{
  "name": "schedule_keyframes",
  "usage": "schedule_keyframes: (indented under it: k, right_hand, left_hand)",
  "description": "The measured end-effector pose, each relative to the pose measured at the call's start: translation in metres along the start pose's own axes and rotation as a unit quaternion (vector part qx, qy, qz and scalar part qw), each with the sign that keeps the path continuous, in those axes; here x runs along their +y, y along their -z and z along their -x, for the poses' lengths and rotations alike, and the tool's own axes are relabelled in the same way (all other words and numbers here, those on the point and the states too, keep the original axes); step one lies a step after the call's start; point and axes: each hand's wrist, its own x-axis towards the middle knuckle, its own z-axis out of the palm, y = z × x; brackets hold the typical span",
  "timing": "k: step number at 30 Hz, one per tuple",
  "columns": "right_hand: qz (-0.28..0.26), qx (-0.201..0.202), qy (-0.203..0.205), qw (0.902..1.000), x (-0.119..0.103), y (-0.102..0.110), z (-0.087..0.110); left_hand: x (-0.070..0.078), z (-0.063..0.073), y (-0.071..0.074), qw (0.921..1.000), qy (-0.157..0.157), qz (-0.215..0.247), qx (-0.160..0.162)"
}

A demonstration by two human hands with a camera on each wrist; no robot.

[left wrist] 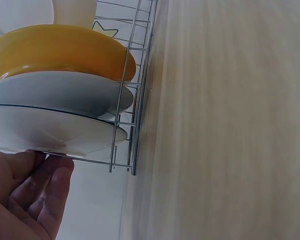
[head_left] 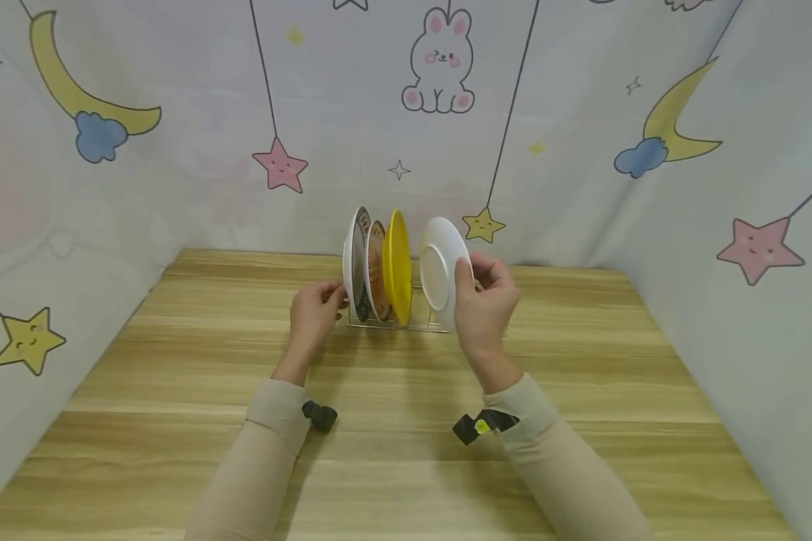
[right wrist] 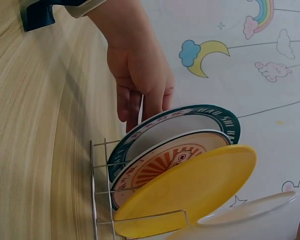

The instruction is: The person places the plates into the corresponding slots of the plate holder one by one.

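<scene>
A wire dish rack (head_left: 419, 327) stands on the table with three dishes upright in its left part. Leftmost is a white plate with a dark green patterned rim (right wrist: 224, 119). Beside it are an orange-patterned plate (right wrist: 162, 157) and a yellow plate (head_left: 397, 267). My left hand (head_left: 316, 312) pinches the wire at the rack's left end, its fingertips (left wrist: 60, 172) right by the outer plate's underside. In my right hand (head_left: 485, 304) a plain white plate (head_left: 440, 263) is held by its right edge, thumb on the underside. It stands tilted over the rack's right part, underside facing left.
The rack is near the back of the wood-grain table (head_left: 392, 451), close to a white cloth backdrop (head_left: 352, 98) printed with stars, moons and a rabbit. Cloth walls rise on both sides. Dark wrist cameras sit on both wrists.
</scene>
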Motion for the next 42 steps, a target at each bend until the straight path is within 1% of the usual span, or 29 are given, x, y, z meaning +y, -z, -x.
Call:
schedule_keyframes:
  k: [7, 13, 20, 27, 32, 39, 40, 42]
  right_hand:
    - [0.006, 0.006, -0.003, 1.0, 0.01, -0.005, 0.002]
    - [0.014, -0.003, -0.012, 0.9998, 0.022, -0.008, 0.003]
    - [0.03, -0.009, -0.002, 0.9995, 0.036, -0.008, 0.006]
    - [0.04, -0.05, 0.001, 0.998, 0.035, -0.009, 0.011]
    - [0.047, -0.058, 0.001, 0.9972, 0.034, -0.009, 0.01]
    - [0.05, -0.08, -0.025, 0.9953, 0.034, -0.011, 0.008]
    - [0.054, -0.083, -0.028, 0.9946, 0.029, -0.011, 0.008]
    - [0.055, -0.093, -0.035, 0.9935, 0.031, -0.011, 0.008]
  left_hand:
    - [-0.002, 0.0, 0.001, 1.0, -0.005, -0.001, 0.001]
    - [-0.002, -0.001, 0.0, 1.0, -0.006, 0.001, -0.002]
    - [0.0, 0.0, -0.001, 1.0, -0.006, -0.003, -0.002]
    - [-0.001, 0.0, 0.0, 1.0, -0.005, -0.002, 0.0]
    - [0.0, 0.001, -0.001, 1.0, -0.006, 0.001, 0.0]
    - [0.0, 0.001, 0.0, 1.0, -0.007, 0.0, 0.001]
    - [0.0, 0.001, 0.0, 1.0, -0.006, -0.001, 0.0]
    - [0.0, 0.001, 0.0, 1.0, -0.007, -0.001, 0.0]
